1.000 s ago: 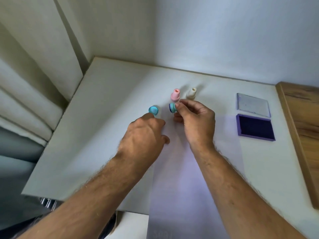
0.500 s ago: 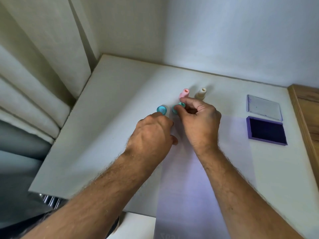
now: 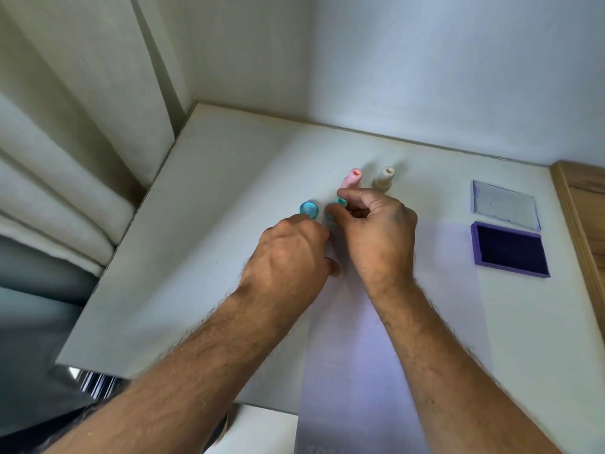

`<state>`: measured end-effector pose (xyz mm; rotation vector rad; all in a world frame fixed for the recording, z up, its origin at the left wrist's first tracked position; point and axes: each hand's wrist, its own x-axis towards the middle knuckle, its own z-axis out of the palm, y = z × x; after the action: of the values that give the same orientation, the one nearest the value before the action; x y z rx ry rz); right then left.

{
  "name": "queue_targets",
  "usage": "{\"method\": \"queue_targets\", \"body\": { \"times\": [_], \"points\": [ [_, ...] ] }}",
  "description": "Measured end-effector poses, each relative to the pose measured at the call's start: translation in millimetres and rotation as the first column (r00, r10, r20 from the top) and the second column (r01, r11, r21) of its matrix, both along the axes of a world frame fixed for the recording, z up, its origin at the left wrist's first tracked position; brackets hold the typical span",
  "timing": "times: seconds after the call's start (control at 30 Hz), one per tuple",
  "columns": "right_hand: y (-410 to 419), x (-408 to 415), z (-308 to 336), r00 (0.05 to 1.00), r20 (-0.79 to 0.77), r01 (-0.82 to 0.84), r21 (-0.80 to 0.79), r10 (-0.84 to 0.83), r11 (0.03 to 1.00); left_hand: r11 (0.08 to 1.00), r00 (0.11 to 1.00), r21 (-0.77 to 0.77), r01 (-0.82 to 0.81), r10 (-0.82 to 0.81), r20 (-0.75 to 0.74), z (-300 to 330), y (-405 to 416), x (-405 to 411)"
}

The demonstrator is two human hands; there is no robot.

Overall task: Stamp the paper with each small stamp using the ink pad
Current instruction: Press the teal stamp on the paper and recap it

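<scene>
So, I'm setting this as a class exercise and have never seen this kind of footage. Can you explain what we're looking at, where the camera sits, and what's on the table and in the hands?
There is no machine here: a person works with two bare hands. The single picture comes from a camera worn on the head, looking forward and down, so the arms reach in from the bottom. On the white table lies a long sheet of paper. To the right sit an open purple ink pad and, behind it, its clear lid. Two small stamps stand at the back, a pink stamp and a cream stamp. The right hand pinches a teal stamp. The left hand touches a blue stamp with its fingertips; whether it grips it cannot be told.
</scene>
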<state>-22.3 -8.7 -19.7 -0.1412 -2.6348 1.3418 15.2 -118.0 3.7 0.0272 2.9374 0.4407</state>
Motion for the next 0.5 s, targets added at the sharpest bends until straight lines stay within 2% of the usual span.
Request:
{"method": "queue_targets", "body": {
  "times": [0.17, 0.3, 0.43, 0.5],
  "points": [
    [-5, -5, 8, 0.994, 0.102, -0.052, 0.114, 0.04, 0.992, 1.0, 1.0, -0.013, -0.008, 0.009, 0.022, 0, 0, -1],
    [-7, -19, 18, 0.977, 0.213, -0.035, 0.172, -0.002, 0.984, 1.0, 0.994, 0.023, -0.016, 0.014, 0.11, 2, -1, -4],
    [-9, -37, 30, 0.943, 0.329, -0.153, 0.289, 0.052, 0.945, 0.999, 0.993, 0.026, -0.025, 0.022, 0.117, -3, -3, -3],
    [-9, -44, 35, 0.917, 0.396, -0.176, 0.268, 0.058, 0.947, 1.0, 0.995, -0.001, -0.004, 0.004, 0.096, -2, -2, -2]
  ]
}}
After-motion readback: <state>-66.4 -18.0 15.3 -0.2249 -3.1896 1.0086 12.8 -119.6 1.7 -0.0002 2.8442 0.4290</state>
